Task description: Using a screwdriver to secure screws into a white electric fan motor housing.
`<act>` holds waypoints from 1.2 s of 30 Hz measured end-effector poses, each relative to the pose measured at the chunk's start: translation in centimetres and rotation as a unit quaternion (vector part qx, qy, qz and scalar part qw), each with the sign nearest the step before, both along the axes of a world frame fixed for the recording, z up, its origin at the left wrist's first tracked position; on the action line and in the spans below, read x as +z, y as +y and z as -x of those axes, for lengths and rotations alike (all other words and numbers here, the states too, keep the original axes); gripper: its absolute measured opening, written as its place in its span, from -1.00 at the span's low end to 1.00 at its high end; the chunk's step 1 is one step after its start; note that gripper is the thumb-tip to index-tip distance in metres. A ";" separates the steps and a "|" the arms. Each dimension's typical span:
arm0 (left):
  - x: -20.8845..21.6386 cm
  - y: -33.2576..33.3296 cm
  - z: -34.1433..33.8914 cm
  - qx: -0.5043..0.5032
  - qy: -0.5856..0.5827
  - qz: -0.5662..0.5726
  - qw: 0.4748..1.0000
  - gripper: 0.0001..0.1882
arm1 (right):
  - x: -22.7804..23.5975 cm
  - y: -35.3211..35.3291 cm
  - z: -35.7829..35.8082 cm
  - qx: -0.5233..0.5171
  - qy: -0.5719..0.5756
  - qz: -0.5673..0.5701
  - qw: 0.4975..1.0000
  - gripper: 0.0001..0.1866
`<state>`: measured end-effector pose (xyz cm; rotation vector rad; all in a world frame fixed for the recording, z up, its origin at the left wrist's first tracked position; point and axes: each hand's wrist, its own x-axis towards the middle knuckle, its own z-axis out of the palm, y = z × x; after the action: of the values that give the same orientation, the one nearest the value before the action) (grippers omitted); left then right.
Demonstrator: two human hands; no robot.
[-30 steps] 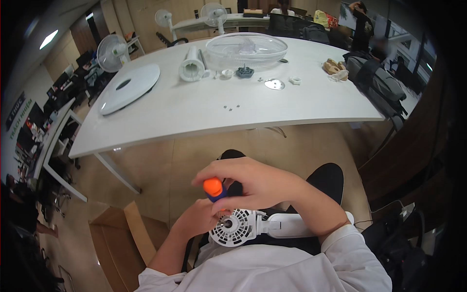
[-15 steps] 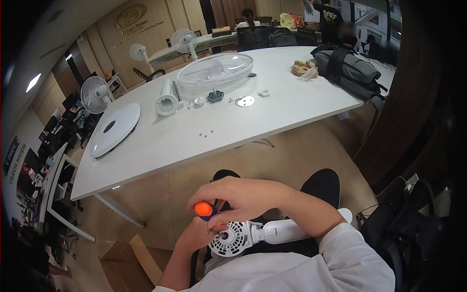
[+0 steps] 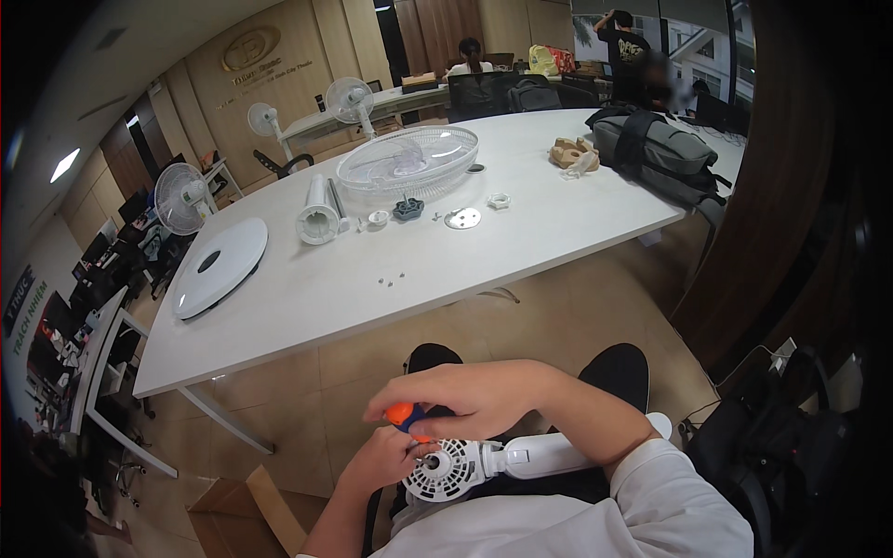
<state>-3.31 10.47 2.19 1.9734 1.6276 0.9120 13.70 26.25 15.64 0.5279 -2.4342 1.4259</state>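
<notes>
My right hand (image 3: 470,395) is closed around a screwdriver (image 3: 400,414) with an orange and blue handle. It is tilted over the round, slotted white motor housing (image 3: 446,474) of a fan, which lies in my lap. A white fan neck and stem (image 3: 558,453) run from the housing to the right, under my right forearm. My left hand (image 3: 379,458) grips the left edge of the housing, its fingers bent close to the motor shaft. The screwdriver's tip is hidden behind my fingers.
On the white table (image 3: 307,293) ahead lie a fan grille (image 3: 409,163), an oval white base (image 3: 223,265), a white tube (image 3: 318,221), a grey knob (image 3: 407,208), a metal disc (image 3: 462,219) and several screws. A backpack (image 3: 651,149) sits at the right; a cardboard box (image 3: 246,511) stands lower left.
The screwdriver handle has tipped, showing more of its side. Both hands and the housing sit slightly lower in the picture, as do the table and its parts.
</notes>
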 end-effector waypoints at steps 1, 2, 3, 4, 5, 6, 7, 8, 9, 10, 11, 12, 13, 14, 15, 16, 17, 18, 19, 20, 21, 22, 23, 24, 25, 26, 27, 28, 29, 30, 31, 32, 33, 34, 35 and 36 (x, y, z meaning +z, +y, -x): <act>0.0 -0.1 0.0 0.013 0.026 0.032 0.999 -0.77 | 0.3 0.2 0.0 0.007 -0.002 -0.054 0.999 -0.45; -0.1 -0.2 0.0 0.015 0.026 0.031 0.999 -0.77 | 0.5 0.1 0.0 0.009 -0.002 -0.055 0.998 -0.45; -0.3 -0.2 0.0 0.013 -0.002 0.023 1.000 -0.78 | 0.9 0.0 0.0 -0.037 -0.047 -0.065 0.996 -0.45; -0.4 -0.2 0.0 0.011 -0.029 0.015 0.999 -0.78 | 1.2 -0.3 0.0 -0.082 -0.091 -0.075 0.990 -0.45; 0.5 -0.1 -0.5 0.010 -0.030 0.014 0.999 -0.78 | 1.6 -0.6 0.0 -0.084 -0.091 -0.076 0.989 -0.45; 1.8 -0.1 -1.2 0.022 -0.032 0.004 0.999 -0.77 | 2.0 -1.0 0.1 -0.130 -0.090 -0.118 0.980 -0.45; 2.7 -0.2 -1.6 0.037 -0.034 -0.007 0.999 -0.77 | 2.3 -1.3 0.3 -0.174 -0.087 -0.159 0.968 -0.44; 2.3 -0.3 -1.4 0.038 -0.033 -0.009 0.999 -0.77 | 2.2 -1.7 0.6 -0.173 -0.086 -0.161 0.968 -0.44; 1.6 -0.5 -1.2 0.038 -0.059 0.012 0.997 -0.76 | 2.0 -2.0 0.9 -0.185 -0.081 -0.178 0.963 -0.46; 1.1 -0.6 -1.1 0.039 -0.086 0.031 0.995 -0.74 | 1.9 -2.2 1.0 -0.198 -0.075 -0.196 0.958 -0.47; 1.0 -0.5 -1.0 0.039 -0.086 0.028 0.995 -0.74 | 1.8 -2.1 1.0 -0.197 -0.074 -0.199 0.957 -0.47; 1.0 -0.4 -1.0 0.033 -0.079 0.020 0.996 -0.76 | 1.7 -1.9 0.9 -0.161 -0.035 -0.175 0.971 -0.48; 0.8 -0.4 -0.9 0.027 -0.073 0.014 0.997 -0.77 | 1.6 -1.7 0.8 -0.124 0.003 -0.149 0.981 -0.49; 0.6 -0.4 -0.7 0.028 -0.074 0.012 0.997 -0.77 | 1.8 -1.5 0.6 -0.122 0.003 -0.151 0.981 -0.49; 0.3 -0.4 -0.3 0.032 -0.024 0.056 0.998 -0.78 | 2.2 -1.1 0.4 -0.089 -0.017 -0.158 0.983 -0.50; 0.0 -0.5 0.0 0.036 0.024 0.101 0.994 -0.79 | 2.4 -0.9 0.3 -0.054 -0.037 -0.163 0.984 -0.50; -0.5 -0.4 0.3 0.038 0.022 0.100 0.994 -0.79 | 2.6 -0.7 0.4 -0.052 -0.039 -0.164 0.984 -0.50; -0.9 -0.3 0.5 0.017 0.018 0.053 0.998 -0.79 | 2.7 -0.6 0.4 -0.048 -0.038 -0.182 0.982 -0.51; -1.3 -0.3 0.7 -0.005 0.013 0.007 1.000 -0.76 | 2.9 -0.5 0.6 -0.043 -0.038 -0.198 0.979 -0.52; -1.5 -0.4 0.7 -0.004 0.010 0.008 1.000 -0.76 | 3.3 -0.5 0.6 -0.041 -0.040 -0.197 0.979 -0.52; -1.6 -0.5 0.7 0.012 0.049 0.035 0.998 -0.78 | 4.0 -0.8 0.5 -0.072 -0.059 -0.224 0.970 -0.55; -1.6 -0.5 0.6 0.027 0.087 0.062 0.994 -0.77 | 4.5 -1.0 0.5 -0.104 -0.079 -0.250 0.959 -0.57; -1.4 -0.6 0.5 0.027 0.084 0.063 0.994 -0.77 | 4.6 -1.2 0.7 -0.102 -0.082 -0.249 0.959 -0.57; -1.0 -0.6 0.3 0.032 0.019 0.061 0.997 -0.75 | 4.7 -1.4 0.9 -0.125 -0.081 -0.276 0.950 -0.56; -0.5 -0.7 0.0 0.039 -0.046 0.060 0.996 -0.73 | 4.7 -1.6 1.2 -0.145 -0.078 -0.302 0.939 -0.55; 0.1 -0.7 -0.4 0.042 -0.049 0.066 0.996 -0.73 | 4.5 -1.5 1.6 -0.141 -0.082 -0.297 0.941 -0.55; 0.8 -0.7 -0.8 0.038 -0.042 0.011 0.998 -0.72 | 4.3 -1.3 2.0 -0.138 -0.085 -0.318 0.934 -0.51; 1.1 -0.8 -1.0 0.035 -0.035 -0.045 0.998 -0.71 | 4.1 -1.4 2.4 -0.135 -0.089 -0.339 0.927 -0.46; 0.8 -0.7 -0.9 0.038 -0.039 -0.039 0.998 -0.71 | 4.5 -1.4 2.6 -0.131 -0.094 -0.334 0.929 -0.46; 0.1 -0.6 -0.7 0.037 -0.043 -0.054 0.997 -0.70 | 5.4 -1.6 2.8 -0.125 -0.100 -0.380 0.911 -0.47; -0.3 -0.6 -0.6 0.036 -0.047 -0.068 0.996 -0.69 | 6.3 -1.6 3.0 -0.119 -0.105 -0.424 0.892 -0.48; -0.2 -0.7 -0.6 0.040 -0.052 -0.062 0.996 -0.69 | 7.2 -1.6 3.1 -0.113 -0.109 -0.420 0.894 -0.48; 0.0 -0.5 -0.5 0.026 -0.052 -0.062 0.996 -0.70 | 8.0 -1.1 3.1 -0.064 -0.102 -0.388 0.914 -0.54; 0.3 -0.3 -0.5 0.009 -0.051 -0.064 0.997 -0.71 | 8.9 -0.7 3.0 -0.019 -0.094 -0.356 0.930 -0.60; 0.5 -0.2 -0.6 0.013 -0.094 -0.022 0.995 -0.74 | 9.5 -0.2 3.1 0.033 -0.110 -0.332 0.936 -0.70; 0.2 -0.2 -0.5 0.016 -0.097 -0.019 0.995 -0.74 | 9.6 -0.1 3.3 0.037 -0.113 -0.330 0.937 -0.70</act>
<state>-2.84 10.26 2.35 1.8246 1.5448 1.1181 10.35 26.20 25.26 0.6171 -3.1010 0.6770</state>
